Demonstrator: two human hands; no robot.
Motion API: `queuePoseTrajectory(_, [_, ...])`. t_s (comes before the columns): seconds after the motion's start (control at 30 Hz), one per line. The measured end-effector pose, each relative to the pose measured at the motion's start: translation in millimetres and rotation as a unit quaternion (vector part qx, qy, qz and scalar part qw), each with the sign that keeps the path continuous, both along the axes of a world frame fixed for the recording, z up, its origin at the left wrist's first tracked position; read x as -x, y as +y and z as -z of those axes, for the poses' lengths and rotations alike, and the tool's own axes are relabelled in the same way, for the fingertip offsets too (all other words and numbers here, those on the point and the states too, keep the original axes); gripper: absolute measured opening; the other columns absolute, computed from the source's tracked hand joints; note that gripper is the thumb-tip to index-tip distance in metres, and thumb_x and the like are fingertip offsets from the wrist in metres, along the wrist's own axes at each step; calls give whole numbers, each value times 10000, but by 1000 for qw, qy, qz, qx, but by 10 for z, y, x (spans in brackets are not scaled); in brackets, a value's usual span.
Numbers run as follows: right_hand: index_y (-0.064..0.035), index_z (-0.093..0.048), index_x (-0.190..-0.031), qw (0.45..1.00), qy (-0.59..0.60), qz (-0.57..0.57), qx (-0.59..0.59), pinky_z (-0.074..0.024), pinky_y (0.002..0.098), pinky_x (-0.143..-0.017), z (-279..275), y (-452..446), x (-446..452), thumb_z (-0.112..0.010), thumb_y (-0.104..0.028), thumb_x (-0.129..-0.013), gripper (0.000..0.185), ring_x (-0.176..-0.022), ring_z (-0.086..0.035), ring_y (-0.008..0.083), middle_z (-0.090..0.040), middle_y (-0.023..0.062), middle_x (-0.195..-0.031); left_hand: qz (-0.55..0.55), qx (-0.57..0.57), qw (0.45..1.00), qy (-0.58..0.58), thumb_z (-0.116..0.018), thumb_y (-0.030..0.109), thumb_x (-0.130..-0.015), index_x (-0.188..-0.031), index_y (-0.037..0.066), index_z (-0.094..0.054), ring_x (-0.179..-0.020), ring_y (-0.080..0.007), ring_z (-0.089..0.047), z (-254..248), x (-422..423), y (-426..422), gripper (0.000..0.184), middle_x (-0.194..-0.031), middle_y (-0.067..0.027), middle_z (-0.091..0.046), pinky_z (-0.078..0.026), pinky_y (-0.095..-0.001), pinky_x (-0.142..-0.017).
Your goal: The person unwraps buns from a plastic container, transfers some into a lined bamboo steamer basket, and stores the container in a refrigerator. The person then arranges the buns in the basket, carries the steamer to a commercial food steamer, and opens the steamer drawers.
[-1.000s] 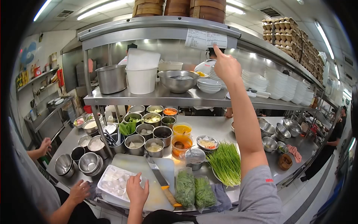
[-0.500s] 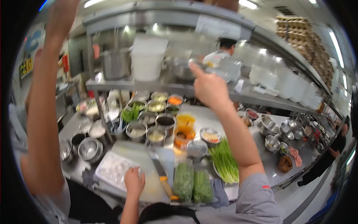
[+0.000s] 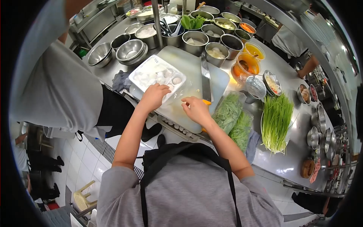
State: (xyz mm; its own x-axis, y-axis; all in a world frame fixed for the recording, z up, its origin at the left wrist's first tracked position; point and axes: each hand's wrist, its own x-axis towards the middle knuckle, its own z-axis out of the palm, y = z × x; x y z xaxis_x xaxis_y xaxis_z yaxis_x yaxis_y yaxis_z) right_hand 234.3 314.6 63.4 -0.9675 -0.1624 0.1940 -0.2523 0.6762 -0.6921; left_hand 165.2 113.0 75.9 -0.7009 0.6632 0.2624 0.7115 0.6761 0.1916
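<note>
At the tray (image 3: 172,69) is the left hand (image 3: 155,97), right hand (image 3: 196,109) near the knife (image 3: 206,81).

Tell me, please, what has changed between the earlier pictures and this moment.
The right hand, earlier raised and pointing up towards the shelf, has come down over the cutting board, near the handle of the knife; I cannot tell whether it grips anything. The head view has tipped downward. The left hand stays by the white tray, and the knife still lies on the board.
</note>
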Motion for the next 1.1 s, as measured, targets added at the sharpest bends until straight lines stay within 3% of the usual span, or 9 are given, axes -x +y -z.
queuePoseTrajectory(0.13, [-23,-644,-941,999,-24,-28,-37,-471,406,-747,50,-85,77,-576,-147,-776,218,-820,-591,334,-607,175,-882,-31,105,994,2,-544,-8,-668,-876,113,-689,-907,-214,-516,-113,77,-32,281,-991,-14,-624,-408,-331,-793])
queuePoseTrajectory(0.23, [-25,-644,-950,995,75,-66,-4,-471,406,-756,124,-182,266,-576,-156,-776,228,-819,-594,332,-604,180,-939,-4,112,994,19,-561,3,-648,-775,122,-698,-905,-204,-506,-171,137,-84,222,-931,-3,-610,-395,-325,-778])
queuePoseTrajectory(0.33, [-24,-642,-963,984,58,-89,141,-476,406,-748,62,-392,512,-573,-154,-772,242,-823,-599,335,-591,191,-1008,31,78,996,34,-575,19,-640,-701,114,-688,-918,-205,-500,-151,210,-119,160,-895,-15,-588,-398,-331,-778])
queuePoseTrajectory(0.4, [-26,-640,-984,962,-179,-99,183,-496,338,-645,-18,-496,553,-592,-152,-785,240,-633,-635,255,-621,170,-988,31,40,997,51,-579,33,-639,-677,103,-675,-898,-217,-506,-123,243,-160,125,-878,-31,-575,-409,-338,-760])
queuePoseTrajectory(0.43, [-26,-640,-984,962,-178,-104,181,-496,338,-645,48,-547,590,-592,-152,-785,240,-633,-635,255,-621,170,-988,36,2,997,67,-582,48,-638,-653,92,-662,-879,-228,-511,-103,248,-179,93,-860,-47,-562,-419,-346,-741])
queuePoseTrajectory(0.5, [-29,-651,-921,990,-89,-99,48,-490,341,-646,255,-635,690,-631,-164,-755,215,-663,-635,254,-639,152,-907,9,-29,999,33,-579,76,-643,-640,79,-647,-843,-243,-518,-23,236,-218,68,-843,-67,-549,-429,-357,-714])
queuePoseTrajectory(0.57, [-27,-649,-872,991,-61,-101,56,-486,343,-645,338,-677,693,-659,-168,-732,200,-678,-632,251,-639,144,-865,-16,-73,996,39,-559,142,-655,-609,51,-604,-690,-289,-536,131,244,-197,111,-759,-99,-524,-452,-383,-594])
queuePoseTrajectory(0.77, [-7,-594,-729,990,-2,-68,125,-465,341,-624,305,-596,665,-712,-111,-685,163,-677,-595,237,-599,120,-763,-29,-72,995,56,-545,252,-819,-563,37,-586,-549,-315,-539,359,443,-101,338,-609,-123,-504,-440,-400,-496])
queuePoseTrajectory(1.1, [-1,-540,-698,988,72,-96,93,-437,399,-625,405,-377,513,-626,-46,-701,97,-697,-548,347,-549,155,-765,-115,-185,973,74,-507,260,-884,-584,-47,-593,-575,-374,-559,518,709,-1,439,-626,-222,-572,-457,-429,-560])
